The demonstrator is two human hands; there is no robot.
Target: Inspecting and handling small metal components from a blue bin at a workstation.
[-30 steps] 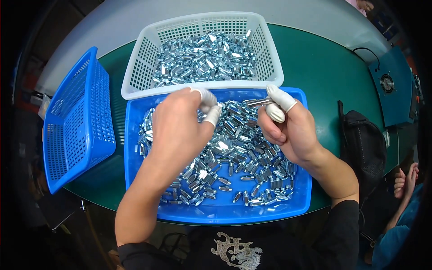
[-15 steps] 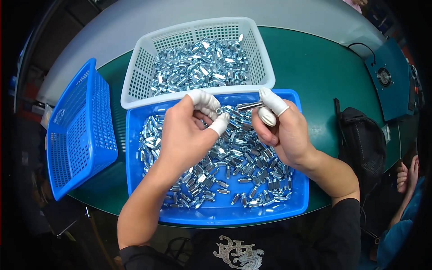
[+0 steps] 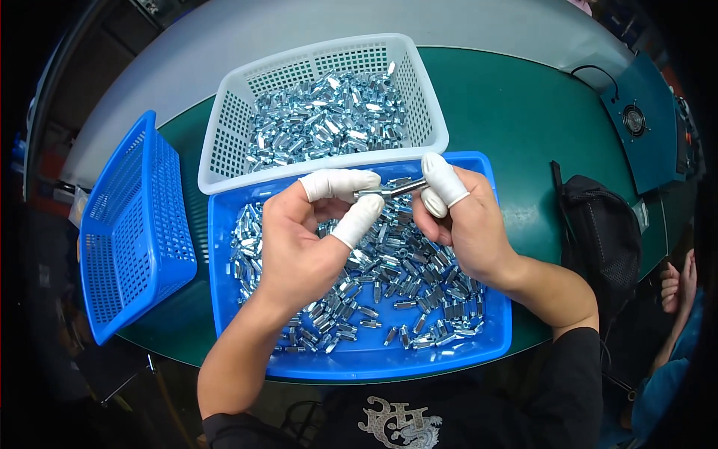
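My left hand (image 3: 303,236), with white finger cots on its fingertips, pinches a small silver hexagonal metal fitting (image 3: 372,194) between thumb and forefinger. In my right hand (image 3: 475,224), also wearing white finger cots, a slim shiny metal rod (image 3: 408,187) is gripped and points left. The rod's tip meets the right end of the fitting; whether it reaches inside cannot be made out. Both hands are over a blue plastic tray (image 3: 389,366), where many loose hexagonal fittings (image 3: 340,307) lie in a heap.
Behind the tray, a white perforated basket (image 3: 213,153) holds a pile of similar fittings. A blue perforated basket (image 3: 168,217) leans at the left. To the right are a black mesh bag (image 3: 606,224) and a teal box with a fan (image 3: 647,123). Another person's hand (image 3: 679,284) shows at the far right.
My left fingers have straightened and turned the fitting sideways, in line with the rod. Fitting and rod, apart before, now meet. The view has shifted slightly.
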